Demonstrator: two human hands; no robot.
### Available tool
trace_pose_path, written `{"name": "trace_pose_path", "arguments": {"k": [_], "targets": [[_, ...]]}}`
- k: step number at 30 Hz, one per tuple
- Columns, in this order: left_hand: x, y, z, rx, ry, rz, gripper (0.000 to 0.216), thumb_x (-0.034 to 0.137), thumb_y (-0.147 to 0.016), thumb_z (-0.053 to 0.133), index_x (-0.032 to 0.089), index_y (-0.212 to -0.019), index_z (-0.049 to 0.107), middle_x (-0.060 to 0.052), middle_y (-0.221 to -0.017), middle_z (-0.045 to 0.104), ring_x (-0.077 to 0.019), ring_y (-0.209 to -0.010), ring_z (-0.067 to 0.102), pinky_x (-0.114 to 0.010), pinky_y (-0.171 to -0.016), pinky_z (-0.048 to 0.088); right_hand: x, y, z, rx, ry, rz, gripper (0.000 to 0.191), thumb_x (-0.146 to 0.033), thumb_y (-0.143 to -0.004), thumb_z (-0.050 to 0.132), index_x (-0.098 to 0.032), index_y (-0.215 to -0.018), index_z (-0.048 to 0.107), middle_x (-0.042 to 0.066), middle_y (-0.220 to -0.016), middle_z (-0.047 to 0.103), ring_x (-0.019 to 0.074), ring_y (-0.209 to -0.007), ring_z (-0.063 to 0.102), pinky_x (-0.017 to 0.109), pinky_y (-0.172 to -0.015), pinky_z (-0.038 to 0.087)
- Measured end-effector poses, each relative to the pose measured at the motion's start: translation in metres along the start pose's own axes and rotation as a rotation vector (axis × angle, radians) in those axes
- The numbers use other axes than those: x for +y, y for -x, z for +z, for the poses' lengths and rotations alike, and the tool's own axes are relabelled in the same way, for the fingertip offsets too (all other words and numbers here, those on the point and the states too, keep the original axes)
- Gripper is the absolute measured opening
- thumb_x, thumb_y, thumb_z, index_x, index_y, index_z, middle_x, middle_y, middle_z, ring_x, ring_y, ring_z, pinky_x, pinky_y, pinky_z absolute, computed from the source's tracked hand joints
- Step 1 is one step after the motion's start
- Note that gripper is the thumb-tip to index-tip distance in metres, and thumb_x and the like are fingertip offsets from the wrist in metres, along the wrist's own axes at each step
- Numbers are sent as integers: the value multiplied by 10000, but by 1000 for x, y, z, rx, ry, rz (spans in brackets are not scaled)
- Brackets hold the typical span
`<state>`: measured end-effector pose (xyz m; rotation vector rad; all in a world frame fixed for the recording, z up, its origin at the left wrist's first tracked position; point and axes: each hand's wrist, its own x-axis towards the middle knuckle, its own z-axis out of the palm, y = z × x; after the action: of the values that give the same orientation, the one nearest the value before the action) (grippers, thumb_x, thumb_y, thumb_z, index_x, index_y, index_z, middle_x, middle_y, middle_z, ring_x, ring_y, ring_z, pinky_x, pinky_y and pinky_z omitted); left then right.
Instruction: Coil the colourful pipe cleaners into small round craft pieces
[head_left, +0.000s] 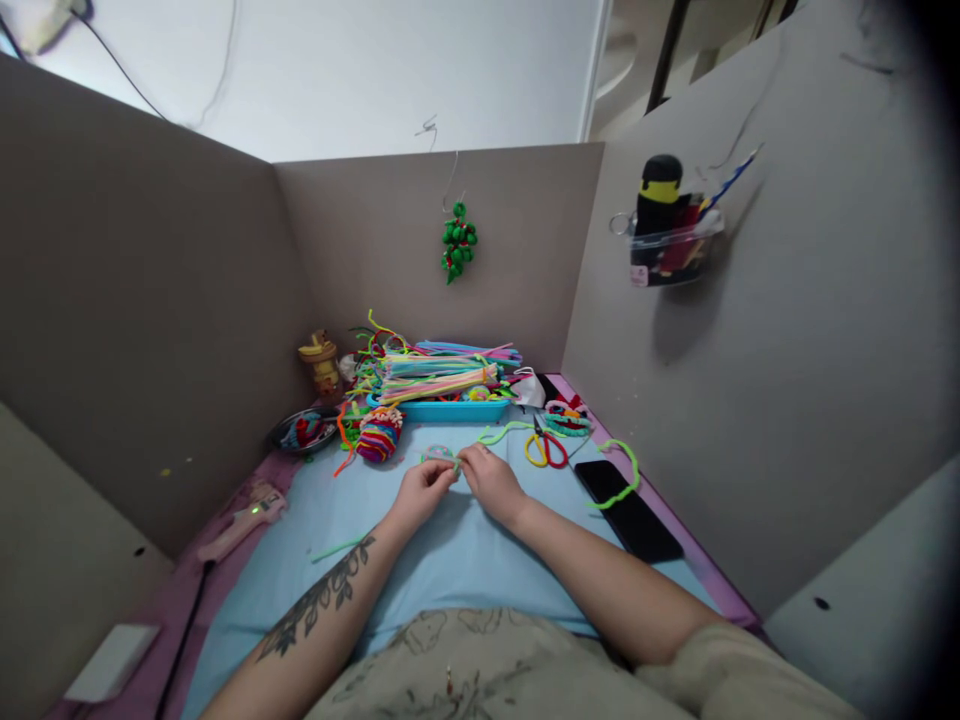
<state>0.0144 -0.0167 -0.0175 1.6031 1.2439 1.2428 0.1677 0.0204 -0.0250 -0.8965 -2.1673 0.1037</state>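
Observation:
My left hand (425, 490) and my right hand (491, 482) meet over the light blue cloth (465, 575), fingertips pinched close together. Between them is a small piece of light green pipe cleaner (457, 466), partly hidden by the fingers. Just behind my left fingertips lies a small looped pastel piece (437, 453), largely covered by the hand. A longer green pipe cleaner (510, 428) runs across the cloth behind my right hand. Scissors (546, 450) with red and yellow handles rest to its right. Beside my left forearm lies a short green pipe cleaner (336, 550).
A blue tray (450, 411) piled with pipe cleaners (439, 375) stands at the back. A striped knitted pouch (379, 434) sits left of it. A black phone (628, 510) lies right, a pink glue gun (244, 522) left. Grey panels (517, 250) surround the table.

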Motion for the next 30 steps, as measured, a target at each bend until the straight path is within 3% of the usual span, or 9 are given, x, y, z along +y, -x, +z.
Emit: {"name": "trace_pose_path", "arguments": {"k": [7, 17, 30], "targets": [[-3, -1, 0, -7, 155, -142, 298, 386, -694, 646, 132, -847, 683, -32, -685, 646, -118, -577, 513, -234, -561, 376, 3, -3, 0, 9, 1, 12, 113, -130, -835, 483, -194, -889, 559, 48, -857, 574, 177, -816, 537, 269, -710, 417], [5, 2, -2, -24, 168, -153, 311, 383, -665, 679, 130, -844, 701, -53, -731, 680, -138, -624, 555, -242, -597, 398, 8, 0, -1, 58, -263, 101, 82, -129, -804, 512, -190, -791, 565, 6, -772, 540, 143, -756, 520, 242, -681, 394], [-6, 0, -6, -146, 178, -173, 454, 412, -686, 668, 128, -1040, 663, -73, -802, 667, -105, -585, 496, -233, -555, 359, 9, -1, 1, 34, -287, 158, 130, -87, -796, 468, -185, -790, 553, 14, -789, 518, 148, -767, 502, 255, -696, 403]]}}
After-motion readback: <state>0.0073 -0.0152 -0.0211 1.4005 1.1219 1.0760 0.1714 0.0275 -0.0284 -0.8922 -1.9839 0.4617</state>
